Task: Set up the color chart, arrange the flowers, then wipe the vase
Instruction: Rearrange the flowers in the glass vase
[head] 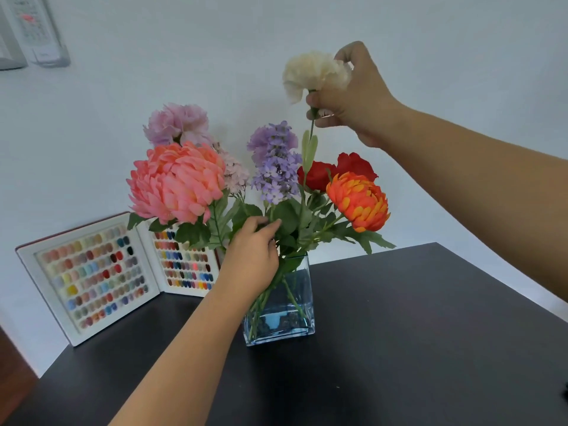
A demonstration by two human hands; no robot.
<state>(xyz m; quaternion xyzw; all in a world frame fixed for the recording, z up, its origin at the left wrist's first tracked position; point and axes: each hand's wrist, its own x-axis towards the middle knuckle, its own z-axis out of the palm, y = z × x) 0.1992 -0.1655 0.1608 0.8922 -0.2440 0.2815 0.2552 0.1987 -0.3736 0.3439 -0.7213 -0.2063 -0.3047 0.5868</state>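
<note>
I see my right hand (350, 96) pinching the white flower (315, 72) stem; my left hand (255, 256) grips stems, hiding the vase (295, 302) rim at 9 o'clock.

Cream carnation (315, 72), blue-tinted vase (295, 302)

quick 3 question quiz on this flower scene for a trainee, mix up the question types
1. True or false: the color chart lies flat and closed on the table.
2. Which flower does the right hand pinch by its stem? A) white carnation B) orange flower C) red rose
3. Fill in: the left hand holds the stems just above the glass ____.

Key: 1 false, it stands open against the wall; 2 A; 3 vase.
</note>
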